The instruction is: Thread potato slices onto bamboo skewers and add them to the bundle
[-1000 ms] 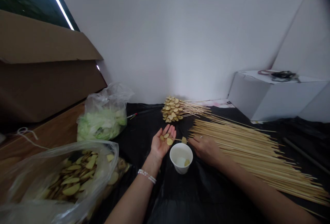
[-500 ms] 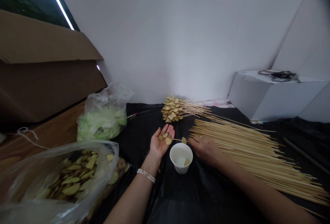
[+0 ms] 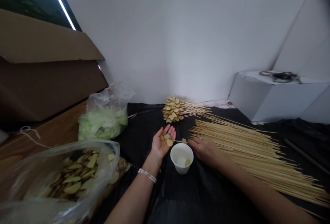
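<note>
Four thin half-moon potato slices on one slender bamboo skewer, three lying over the left grip and the fourth farther along, near the right grip. Matte yellow flesh, darker rims. Left grip open, palm up, fingers slightly curled. Right grip closed on the skewer's end, fingers pressed together, a thin ring on one finger. Around the left wrist, a beaded bracelet.

Just below and between both grips, a round white paper cup with a rolled rim, cloudy water and one slice inside. To the right, a broad fan of bare bamboo skewers, straight, pale and dry. Farther ahead, a bundle of loaded skewers, slices overlapping like scales, sticks jutting right.

Lower left, a crinkled clear plastic bag heaped with more slices, and behind it, a second bag of pale green leaves. Beneath everything, a creased black plastic sheet, with a wooden surface along its left side. Beyond, a folded cardboard box and a white box against a white wall.
</note>
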